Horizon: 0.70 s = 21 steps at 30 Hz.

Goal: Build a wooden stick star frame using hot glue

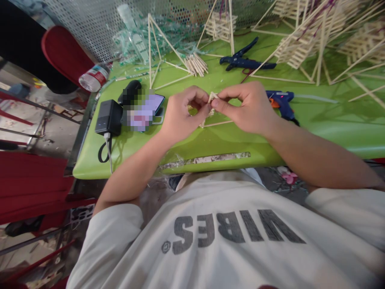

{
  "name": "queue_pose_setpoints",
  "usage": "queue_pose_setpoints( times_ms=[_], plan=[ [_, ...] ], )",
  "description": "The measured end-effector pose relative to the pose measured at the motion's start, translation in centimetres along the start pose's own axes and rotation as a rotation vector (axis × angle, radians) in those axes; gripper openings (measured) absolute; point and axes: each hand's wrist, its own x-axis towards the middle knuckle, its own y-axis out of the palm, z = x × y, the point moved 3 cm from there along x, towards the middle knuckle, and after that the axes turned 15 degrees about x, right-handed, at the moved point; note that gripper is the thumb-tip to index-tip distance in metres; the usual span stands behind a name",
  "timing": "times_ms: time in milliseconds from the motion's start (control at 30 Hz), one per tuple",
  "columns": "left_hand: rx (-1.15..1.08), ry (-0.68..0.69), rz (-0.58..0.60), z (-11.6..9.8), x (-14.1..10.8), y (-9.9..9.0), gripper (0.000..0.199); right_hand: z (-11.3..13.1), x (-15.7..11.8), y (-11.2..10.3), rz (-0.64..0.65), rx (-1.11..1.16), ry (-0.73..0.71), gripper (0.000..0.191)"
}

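- Between both hands, the small frame [211, 113] fills the gap.
- Toward the body, low room runs along the table [207, 146]; only flat tape [222, 157] lies there.
- Beside the left hand [185, 114], the phone [153, 106] and black box [108, 117] block the side, a cable [109, 154] trailing over the edge.
- Beyond, a tall frame [150, 52], sticks [197, 65] and pliers [248, 58] stand in the way; bare table separates pliers from hands.
- The glue gun [282, 102] sits just beyond the right hand [251, 108].
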Motion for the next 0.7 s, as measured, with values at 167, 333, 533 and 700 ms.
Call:
queue_pose_setpoints(
  times_ms=[167, 333, 533, 700],
  plan=[
    [0.001, -0.006, -0.003, 0.1, -0.02, 0.04, 0.031, 0.01, -0.04, -0.05, -0.004, -0.018, -0.002, 0.05],
    [0.032, -0.014, -0.004, 0.05, 0.02, -0.04, 0.027, 0.23, -0.05, -0.04, 0.008, -0.01, 0.004, 0.048],
    [0.027, -0.007, -0.006, 0.0, 0.0, -0.04, 0.027, 0.37, -0.07, -0.03, 0.003, -0.01, 0.029, 0.051],
    [0.039, -0.049, -0.01, -0.05, -0.11, -0.4, 0.037, 0.37, -0.14, 0.0, 0.002, 0.001, 0.018, 0.059]
  ],
)
